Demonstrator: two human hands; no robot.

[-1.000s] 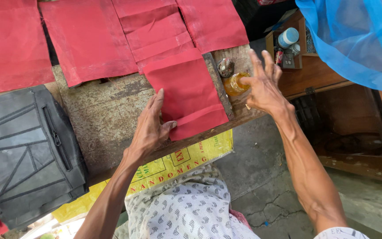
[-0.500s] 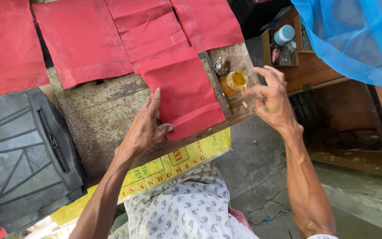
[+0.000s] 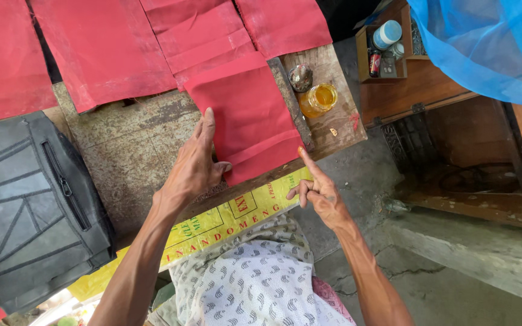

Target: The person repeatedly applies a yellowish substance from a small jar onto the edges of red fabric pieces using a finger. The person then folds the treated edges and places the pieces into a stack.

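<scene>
**Two hands on one red fabric piece at the desk's edge**

Two hands work the red fabric piece (image 3: 246,115), which lies flat on the worn desk (image 3: 134,151) with its near edge folded up into a narrow band. The left hand (image 3: 196,166) lies spread and flat, fingers together, its fingertips on the piece's left edge and its thumb on the folded band; it pins the cloth and grips nothing. The right hand (image 3: 320,190) is mostly curled, only the index finger stretched out, the tip touching the folded band's right corner at the desk's near edge. It holds nothing either.

Judging from this, a hem is being creased or stuck down. To do it well, the flat hand should keep even pressure so the cloth does not creep, while the fingertip runs along the fold in one line, staying on the band and short of the desk's lip.

An open jar of amber liquid (image 3: 318,99) stands just right of the piece, beyond a dark metal bar (image 3: 290,102) lying along its right edge. More red pieces (image 3: 101,54) lie further back, and a grey bag (image 3: 28,211) sits well to the left.
</scene>
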